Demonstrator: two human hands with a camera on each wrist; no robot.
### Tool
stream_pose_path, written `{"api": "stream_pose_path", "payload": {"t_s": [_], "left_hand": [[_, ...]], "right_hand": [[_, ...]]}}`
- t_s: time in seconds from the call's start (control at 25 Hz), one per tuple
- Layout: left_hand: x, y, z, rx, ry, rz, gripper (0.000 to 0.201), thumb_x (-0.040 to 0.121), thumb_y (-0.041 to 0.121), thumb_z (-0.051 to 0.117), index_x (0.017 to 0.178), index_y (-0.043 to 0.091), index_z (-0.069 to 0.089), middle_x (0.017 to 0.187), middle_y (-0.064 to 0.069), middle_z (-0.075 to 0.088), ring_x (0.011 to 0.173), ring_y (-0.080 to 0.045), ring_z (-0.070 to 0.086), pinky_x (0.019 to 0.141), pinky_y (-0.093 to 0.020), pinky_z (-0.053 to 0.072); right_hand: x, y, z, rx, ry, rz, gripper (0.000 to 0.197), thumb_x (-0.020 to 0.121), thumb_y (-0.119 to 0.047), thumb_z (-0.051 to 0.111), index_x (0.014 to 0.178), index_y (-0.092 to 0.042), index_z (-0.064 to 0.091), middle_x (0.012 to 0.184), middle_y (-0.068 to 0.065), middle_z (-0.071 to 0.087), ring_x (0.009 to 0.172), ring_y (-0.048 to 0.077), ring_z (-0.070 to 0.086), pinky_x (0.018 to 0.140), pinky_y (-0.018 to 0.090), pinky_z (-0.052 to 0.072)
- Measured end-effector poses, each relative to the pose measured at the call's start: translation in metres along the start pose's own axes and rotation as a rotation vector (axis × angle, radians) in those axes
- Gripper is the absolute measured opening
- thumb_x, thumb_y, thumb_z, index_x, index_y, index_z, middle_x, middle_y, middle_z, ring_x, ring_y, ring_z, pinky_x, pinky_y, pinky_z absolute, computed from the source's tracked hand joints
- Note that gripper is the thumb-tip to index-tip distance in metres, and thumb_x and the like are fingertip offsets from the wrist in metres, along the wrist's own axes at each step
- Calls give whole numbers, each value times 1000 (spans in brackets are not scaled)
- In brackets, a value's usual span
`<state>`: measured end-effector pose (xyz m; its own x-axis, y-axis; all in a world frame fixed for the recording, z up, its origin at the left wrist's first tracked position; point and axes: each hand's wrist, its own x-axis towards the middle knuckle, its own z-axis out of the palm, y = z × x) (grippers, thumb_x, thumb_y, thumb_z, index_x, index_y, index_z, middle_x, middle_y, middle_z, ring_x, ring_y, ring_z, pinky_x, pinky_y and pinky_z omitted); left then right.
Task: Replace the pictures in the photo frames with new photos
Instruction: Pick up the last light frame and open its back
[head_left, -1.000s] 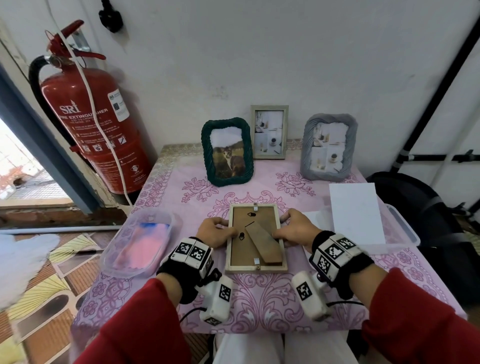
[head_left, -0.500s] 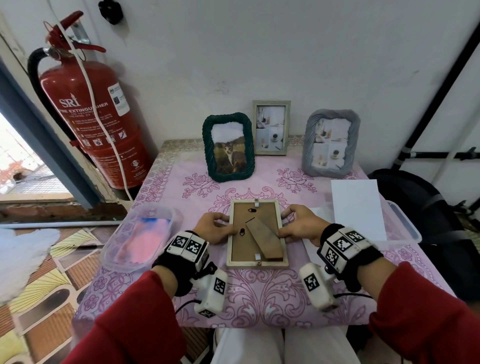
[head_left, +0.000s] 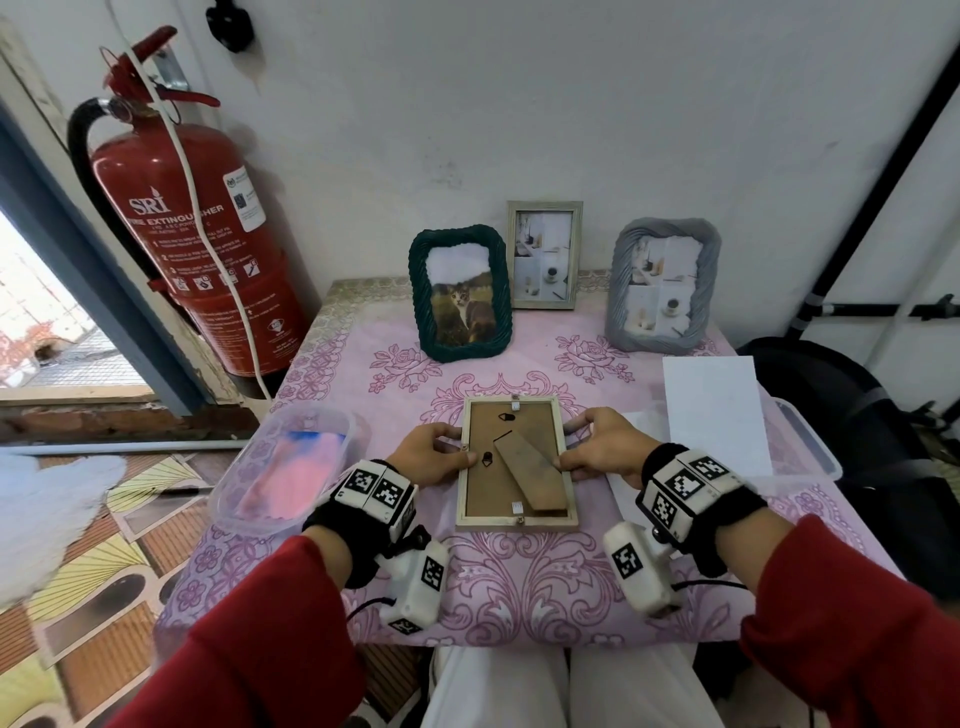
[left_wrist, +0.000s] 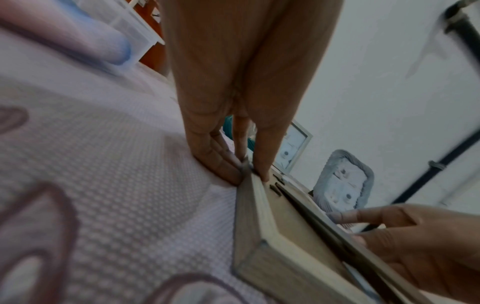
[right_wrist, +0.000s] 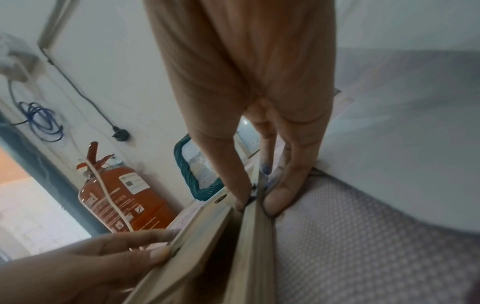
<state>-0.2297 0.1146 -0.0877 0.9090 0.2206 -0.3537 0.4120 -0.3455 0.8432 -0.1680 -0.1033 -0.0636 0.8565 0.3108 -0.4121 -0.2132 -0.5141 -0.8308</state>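
Red fire extinguisher (head_left: 208, 249) beside table (head_left: 519, 597).

The face-down photo frame (head_left: 516, 462) looks like pale matt wood with a brown fibreboard back, lying on a woven, textured pink tablecloth (head_left: 519, 582) beside translucent plastic tubs (head_left: 283, 475)

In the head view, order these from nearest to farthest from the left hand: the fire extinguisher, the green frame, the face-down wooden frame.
1. Face-down wooden frame, gripped at its left edge by the left hand.
2. Green frame, standing behind it.
3. Fire extinguisher, far left against the wall.
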Motion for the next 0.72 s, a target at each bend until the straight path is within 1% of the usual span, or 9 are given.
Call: {"api": "stream_pose_path", "payload": {"t_s": [0.12,0.16,0.24,0.28,0.36,0.44,0.56,0.64,0.72], "left_hand": [[-13,7,0,30,-26,27,59,84,17,67,134,7,38,91,-6,55,90,-22,56,78,-30,50],[-18,10,0,118,-6,73,61,83,20,69,135,9,38,100,-9,53,94,-21,54,81,-30,49],[-31,16,0,355,52,230,56,80,25,72,129,14,47,115,-9,47,106,-20,50,95,-31,44],[-39,21,1,429,40,328,48,78,25,74,121,15,55,116,-9,48,108,-20,50,98,-32,43],[-51,28,3,493,-87,486,31,75,24,77,103,11,67,107,-11,56,100,-23,54,92,-35,45],[-60,30,7,527,-257,537,30,73,22,79,96,7,70,101,-12,61,94,-26,56,85,-35,46],[-61,26,8,669,-341,563,42,69,28,82,105,11,69,110,-8,58,103,-20,53,91,-29,43],[-58,24,7,742,-336,587,48,68,32,81,112,17,67,114,-5,56,108,-19,50,92,-22,37],[-56,22,6,774,-323,619,49,70,34,79,116,22,65,116,-4,54,110,-18,48,88,-16,30]], "right_hand": [[-2,-2,-3,-85,-37,-20,67,74,1,73,131,-2,37,107,14,46,69,21,58,68,32,55],[-1,-3,-3,-165,-24,-52,70,74,-3,75,133,-4,35,105,13,46,74,21,58,67,30,54],[4,-9,-3,-348,68,-164,66,75,-11,74,131,-5,39,101,9,50,87,21,54,74,29,47],[7,-15,-2,-406,124,-231,59,76,-12,73,128,-5,45,101,8,52,90,20,52,76,27,43],[14,-27,1,-480,183,-359,44,79,-12,69,121,-5,56,109,12,57,99,22,55,82,25,41],[23,-36,4,-594,158,-433,38,82,-12,65,119,-5,60,120,16,58,110,25,55,91,26,41],[33,-41,8,-752,60,-423,38,86,-17,63,121,-4,59,124,13,61,116,25,56,99,31,43],[39,-42,9,-851,64,-425,37,85,-23,64,118,-7,62,120,12,65,111,25,59,97,34,46],[41,-47,8,-887,86,-432,35,84,-30,66,112,-10,66,112,11,68,105,25,62,92,34,49]]}}
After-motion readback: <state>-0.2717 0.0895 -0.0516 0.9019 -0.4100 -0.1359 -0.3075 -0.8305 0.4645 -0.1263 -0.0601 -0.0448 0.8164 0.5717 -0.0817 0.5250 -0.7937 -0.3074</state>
